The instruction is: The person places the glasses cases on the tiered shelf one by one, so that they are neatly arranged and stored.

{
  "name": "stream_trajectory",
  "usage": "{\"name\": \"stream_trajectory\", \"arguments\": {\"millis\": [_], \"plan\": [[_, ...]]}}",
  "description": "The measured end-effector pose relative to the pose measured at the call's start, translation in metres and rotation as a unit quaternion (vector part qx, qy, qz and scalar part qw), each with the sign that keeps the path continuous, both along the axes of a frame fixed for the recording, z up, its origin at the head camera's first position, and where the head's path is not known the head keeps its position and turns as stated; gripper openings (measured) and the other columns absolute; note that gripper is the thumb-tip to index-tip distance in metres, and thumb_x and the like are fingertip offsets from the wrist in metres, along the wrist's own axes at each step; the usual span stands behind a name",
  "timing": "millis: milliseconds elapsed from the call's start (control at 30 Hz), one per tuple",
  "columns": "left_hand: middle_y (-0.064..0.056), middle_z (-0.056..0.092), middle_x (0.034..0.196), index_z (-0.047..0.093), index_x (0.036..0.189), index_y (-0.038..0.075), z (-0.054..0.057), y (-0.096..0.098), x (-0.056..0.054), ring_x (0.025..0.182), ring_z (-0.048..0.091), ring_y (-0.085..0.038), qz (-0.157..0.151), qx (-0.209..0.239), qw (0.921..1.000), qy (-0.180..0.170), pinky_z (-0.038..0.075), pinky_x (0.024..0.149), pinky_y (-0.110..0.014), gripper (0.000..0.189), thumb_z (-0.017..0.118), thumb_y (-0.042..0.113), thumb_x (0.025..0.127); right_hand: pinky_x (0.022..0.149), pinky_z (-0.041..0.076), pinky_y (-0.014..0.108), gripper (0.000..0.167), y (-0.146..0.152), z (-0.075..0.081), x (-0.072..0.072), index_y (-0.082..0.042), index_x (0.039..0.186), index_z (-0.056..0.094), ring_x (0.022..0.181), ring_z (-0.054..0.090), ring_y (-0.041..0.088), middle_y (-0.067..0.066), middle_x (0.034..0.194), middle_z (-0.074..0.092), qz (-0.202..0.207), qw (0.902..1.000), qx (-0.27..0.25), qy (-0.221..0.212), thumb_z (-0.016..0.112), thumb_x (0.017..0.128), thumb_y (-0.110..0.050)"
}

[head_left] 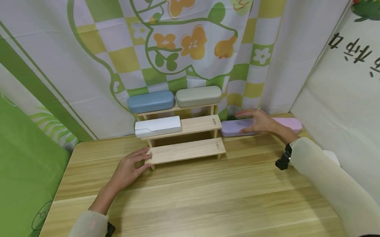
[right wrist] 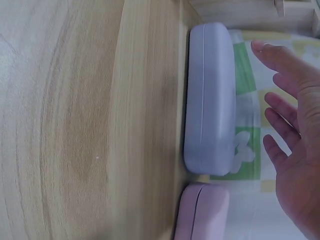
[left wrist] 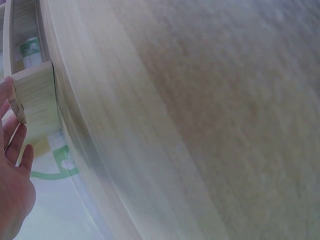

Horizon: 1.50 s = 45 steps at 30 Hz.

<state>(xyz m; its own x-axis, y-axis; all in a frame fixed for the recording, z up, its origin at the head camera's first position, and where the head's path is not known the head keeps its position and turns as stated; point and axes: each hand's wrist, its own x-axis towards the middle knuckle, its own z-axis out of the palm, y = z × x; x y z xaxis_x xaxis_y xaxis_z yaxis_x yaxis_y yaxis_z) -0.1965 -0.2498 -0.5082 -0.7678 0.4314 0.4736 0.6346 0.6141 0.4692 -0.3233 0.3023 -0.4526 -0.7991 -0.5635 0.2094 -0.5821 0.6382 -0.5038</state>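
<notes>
My left hand (head_left: 127, 169) is at the left end of a three-step wooden display stand (head_left: 185, 151), gripping the end of its lowest board between thumb and fingers. My right hand (head_left: 258, 121) hovers over a lilac glasses case (head_left: 231, 128), fingers spread. In the right wrist view a gap shows between the fingers and the lilac case (right wrist: 210, 100). A pink case (head_left: 289, 124) lies to the right of it, partly covered by my wrist in the head view. A white case (head_left: 157, 126) rests on the left of the middle step.
On the top step sit a blue case (head_left: 151, 101) and a grey-green case (head_left: 199, 96). A patterned curtain (head_left: 115, 65) hangs right behind the stand. The wooden table (head_left: 195, 205) stretches in front. Behind my right forearm a white object (head_left: 331, 157) is partly hidden.
</notes>
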Motion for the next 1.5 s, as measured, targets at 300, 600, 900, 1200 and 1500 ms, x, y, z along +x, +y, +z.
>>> {"name": "stream_trajectory", "arguments": {"millis": [300, 600, 900, 1200, 1500], "plan": [[-0.024, 0.068, 0.138, 0.078, 0.120, -0.001, -0.001, 0.000, -0.001, 0.127, 0.066, -0.042, -0.002, 0.001, 1.0000, 0.001, 0.056, 0.102, -0.058, 0.038, 0.089, 0.003, 0.084, 0.112, 0.044, 0.068, 0.061, 0.008, -0.008, -0.006, 0.003, 0.130, 0.072, 0.135, 0.054, 0.053, 0.028, 0.140, 0.065, -0.010, 0.9998, 0.015, -0.013, 0.095, 0.077, -0.016], [-0.021, 0.067, 0.140, 0.079, 0.121, 0.002, -0.002, -0.003, -0.001, 0.129, 0.066, -0.039, 0.003, -0.008, 0.9999, -0.008, 0.056, 0.105, -0.054, 0.038, 0.089, 0.006, 0.085, 0.111, 0.046, 0.067, 0.063, 0.013, -0.017, -0.011, 0.003, 0.132, 0.071, 0.134, 0.055, 0.052, 0.028, 0.141, 0.064, -0.030, 0.9985, 0.040, -0.023, 0.095, 0.077, -0.018], [-0.021, 0.067, 0.140, 0.079, 0.121, 0.002, -0.002, -0.003, -0.001, 0.129, 0.066, -0.039, -0.001, -0.004, 1.0000, -0.006, 0.056, 0.105, -0.053, 0.037, 0.089, 0.007, 0.086, 0.113, 0.045, 0.065, 0.063, 0.014, -0.024, -0.015, 0.000, 0.132, 0.072, 0.136, 0.054, 0.051, 0.028, 0.142, 0.063, -0.036, 0.9977, 0.047, -0.034, 0.096, 0.077, -0.021], [-0.022, 0.067, 0.139, 0.079, 0.121, 0.002, -0.003, -0.003, -0.002, 0.129, 0.066, -0.039, -0.003, -0.006, 1.0000, -0.004, 0.056, 0.104, -0.055, 0.036, 0.089, 0.008, 0.086, 0.107, 0.049, 0.063, 0.067, 0.011, -0.028, -0.015, 0.004, 0.133, 0.069, 0.130, 0.058, 0.050, 0.030, 0.138, 0.065, -0.043, 0.9975, 0.030, -0.047, 0.098, 0.075, -0.016], [-0.021, 0.067, 0.140, 0.079, 0.120, 0.002, -0.002, -0.003, -0.001, 0.129, 0.066, -0.039, -0.007, 0.004, 0.9999, -0.007, 0.056, 0.106, -0.053, 0.037, 0.089, 0.007, 0.085, 0.104, 0.050, 0.062, 0.068, 0.011, -0.034, -0.019, 0.002, 0.133, 0.070, 0.126, 0.060, 0.049, 0.031, 0.136, 0.065, -0.058, 0.9962, 0.032, -0.057, 0.099, 0.074, -0.016]]}}
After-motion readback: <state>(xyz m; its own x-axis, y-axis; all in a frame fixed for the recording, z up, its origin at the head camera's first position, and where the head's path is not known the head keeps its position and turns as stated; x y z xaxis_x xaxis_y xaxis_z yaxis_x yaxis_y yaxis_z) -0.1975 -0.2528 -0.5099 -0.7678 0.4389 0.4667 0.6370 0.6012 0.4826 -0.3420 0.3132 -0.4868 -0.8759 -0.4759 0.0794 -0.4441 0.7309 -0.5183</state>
